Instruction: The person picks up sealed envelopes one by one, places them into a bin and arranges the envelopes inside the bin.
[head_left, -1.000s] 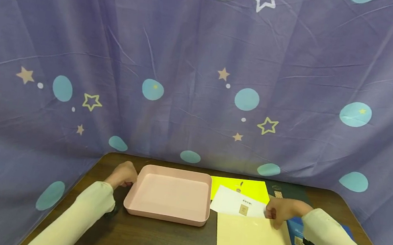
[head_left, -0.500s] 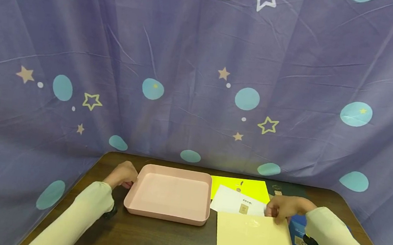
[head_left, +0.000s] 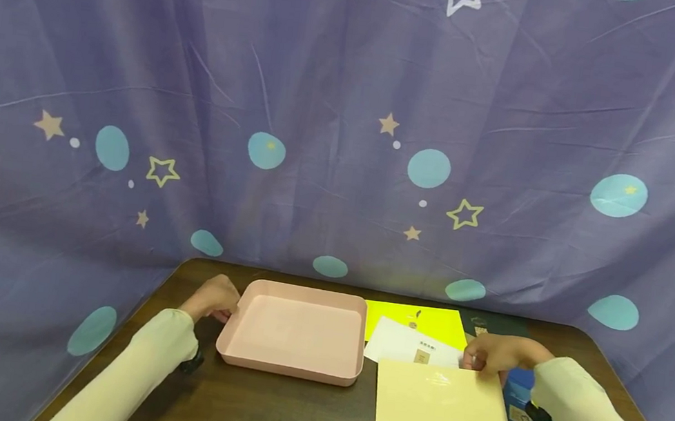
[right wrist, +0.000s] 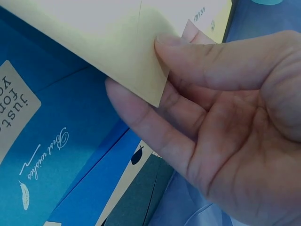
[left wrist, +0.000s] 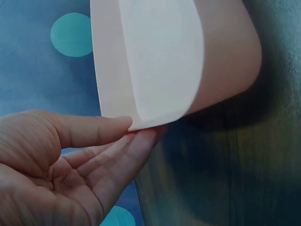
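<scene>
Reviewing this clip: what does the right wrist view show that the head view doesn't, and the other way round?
Only the right wrist view: readable "Best wishes" lettering and a feather print on the blue envelope, plus legible words beginning "just for" on its label.

Only the head view: the pink tray, the left hand at its rim, and the full outline of the pale yellow envelope.

Both: the right hand holding that envelope's corner, with the blue one nearby.
</scene>
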Tool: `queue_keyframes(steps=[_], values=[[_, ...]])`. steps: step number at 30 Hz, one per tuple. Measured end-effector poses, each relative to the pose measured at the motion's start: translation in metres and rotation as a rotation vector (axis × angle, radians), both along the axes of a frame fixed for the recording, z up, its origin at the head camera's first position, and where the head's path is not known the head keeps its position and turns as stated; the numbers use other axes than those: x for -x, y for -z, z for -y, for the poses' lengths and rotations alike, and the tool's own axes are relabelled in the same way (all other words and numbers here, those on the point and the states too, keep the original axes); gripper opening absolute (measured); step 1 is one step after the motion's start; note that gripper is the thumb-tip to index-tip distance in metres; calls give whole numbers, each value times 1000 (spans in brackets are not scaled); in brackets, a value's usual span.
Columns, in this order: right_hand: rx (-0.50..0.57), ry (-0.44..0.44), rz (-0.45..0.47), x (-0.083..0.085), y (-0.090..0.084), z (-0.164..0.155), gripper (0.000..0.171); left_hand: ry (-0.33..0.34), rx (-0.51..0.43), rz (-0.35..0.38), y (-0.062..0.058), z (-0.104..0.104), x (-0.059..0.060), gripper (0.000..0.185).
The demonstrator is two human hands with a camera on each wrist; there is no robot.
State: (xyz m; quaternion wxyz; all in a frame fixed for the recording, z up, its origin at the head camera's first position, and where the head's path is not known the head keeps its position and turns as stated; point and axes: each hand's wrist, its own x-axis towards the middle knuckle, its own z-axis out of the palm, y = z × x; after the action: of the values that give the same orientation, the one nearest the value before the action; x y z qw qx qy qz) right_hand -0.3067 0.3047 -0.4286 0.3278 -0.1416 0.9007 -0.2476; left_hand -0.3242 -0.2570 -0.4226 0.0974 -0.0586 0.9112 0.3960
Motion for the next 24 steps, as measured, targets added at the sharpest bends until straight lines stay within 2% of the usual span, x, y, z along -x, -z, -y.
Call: queue_keyframes(steps=[4, 7, 11, 18, 24], values=[[1, 1, 1, -1, 0, -1, 28, 74, -14, 1, 1, 4, 1, 31], [10, 6, 3, -2, -1, -2, 28, 137, -40, 8, 3, 10, 4, 30], [21, 15, 11, -3, -3, -1, 29, 186, -70, 33, 6, 18, 8, 29], [23, 19, 14, -2, -4, -3, 29, 198, -105, 56, 9, 22, 8, 30], [47, 30, 21, -2, -5, -3, 28, 191, -80, 41, 9, 21, 6, 28]])
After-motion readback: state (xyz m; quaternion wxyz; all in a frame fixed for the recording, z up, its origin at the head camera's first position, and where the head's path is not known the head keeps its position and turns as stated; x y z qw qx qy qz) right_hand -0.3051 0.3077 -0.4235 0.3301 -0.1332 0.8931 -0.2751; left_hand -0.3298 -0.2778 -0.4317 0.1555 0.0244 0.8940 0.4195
